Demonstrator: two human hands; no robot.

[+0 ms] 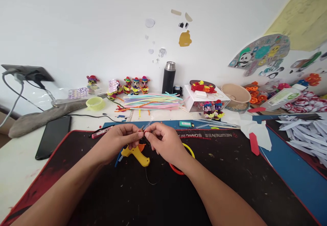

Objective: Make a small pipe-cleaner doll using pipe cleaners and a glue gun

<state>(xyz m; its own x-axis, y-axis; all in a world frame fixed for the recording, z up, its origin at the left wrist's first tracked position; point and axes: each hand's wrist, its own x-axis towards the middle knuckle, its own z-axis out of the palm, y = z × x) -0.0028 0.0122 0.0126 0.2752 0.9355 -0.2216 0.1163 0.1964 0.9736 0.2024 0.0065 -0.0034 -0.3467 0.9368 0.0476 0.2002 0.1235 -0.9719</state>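
Observation:
My left hand (125, 137) and my right hand (160, 138) meet above the dark desk mat, their thumbs and forefingers pinched together. Between the fingertips are tiny red and dark bits, mostly hidden and too small to name. Under my left hand lies a yellow glue gun (138, 155) with an orange part at its front; its cord (149, 181) trails toward me. A yellow ring (189, 148) and a red ring (176, 170) show partly from beneath my right hand and wrist. A pink-and-clear pen-like tool (100, 132) rests beyond my left wrist.
A bundle of pastel pipe cleaners (153, 101), several small figurines (135, 85) and a black thermos (169, 78) line the wall. A white box (191, 100) stands right of them. The phone (53, 137) lies left; white paper strips (304, 137) pile up right.

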